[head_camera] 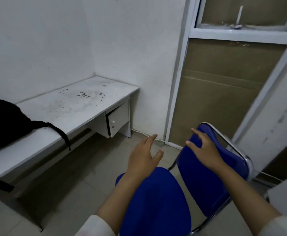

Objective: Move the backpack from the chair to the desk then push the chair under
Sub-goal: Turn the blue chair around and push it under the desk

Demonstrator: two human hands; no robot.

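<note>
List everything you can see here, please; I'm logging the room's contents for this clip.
backpack: one, black, lying on the left end of the desk, a strap hanging over the front edge
desk: one, white with dark specks, against the wall in the corner
cupboard door: one, white with a small knob, ajar under the desk's right end
chair: one, blue seat and backrest on a chrome frame, standing on the floor away from the desk, seat bare
cardboard panels: brown, filling the white window frame on the right
cable: one, white, running along the foot of the wall
left hand: open, fingers spread, above the floor beside the chair
right hand: open, over the chair's backrest
</note>
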